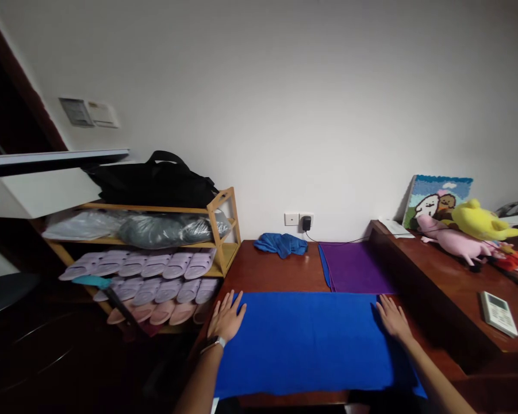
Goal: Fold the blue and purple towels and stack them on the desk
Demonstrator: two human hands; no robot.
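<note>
Well, my bare left hand point(226, 317) lies open and flat by the far left corner of the smooth, bright blue cloth point(310, 345), and my bare right hand point(394, 321) lies open by the far right corner. Both have their fingers spread, and neither grips a thing. I think soft, even pushes with both palms suit this thin-looking cloth best; a hard tug on one side could make it bunch up or go crooked. The cloth is spread wide on the shiny red-brown wooden table point(273, 273), with a nearly straight far edge. Past it are a folded purple cloth point(357, 267) and a crumpled blue cloth point(282, 244).
</note>
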